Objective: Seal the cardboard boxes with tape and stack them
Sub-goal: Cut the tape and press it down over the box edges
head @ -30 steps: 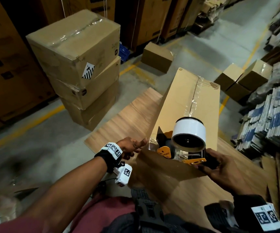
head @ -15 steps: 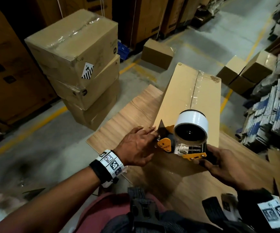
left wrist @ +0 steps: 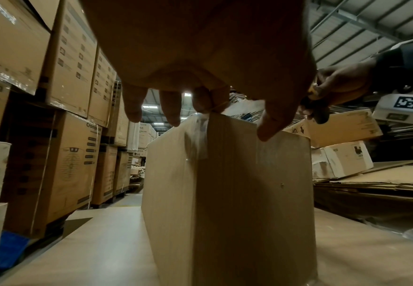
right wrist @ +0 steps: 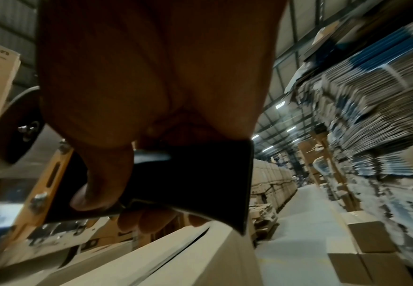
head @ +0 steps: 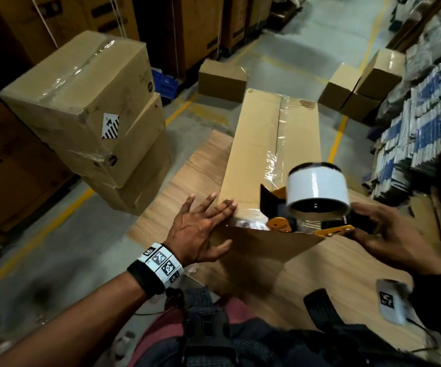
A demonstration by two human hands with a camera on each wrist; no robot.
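our long box (head: pixel 272 154) sits on the wooden table (head: pixel 187 181), probably light but floppy, so we'd grab both ends. left hand (head: pixel 200 229) flat on its near corner, right hand (head: pixel 381 229) gripping the tape gun (head: pixel 317 205).

The person's left wrist (head: pixel 158 271) carried a black strap topped by a white band printed with square black-and-white markers. A white block with one such marker (head: pixel 393 300) hung at the right wrist, beside a dark sleeve cuff (head: pixel 439 290). A maroon shirt (head: pixel 161 332) showed beneath a dark chest harness (head: pixel 206 321) with straps.
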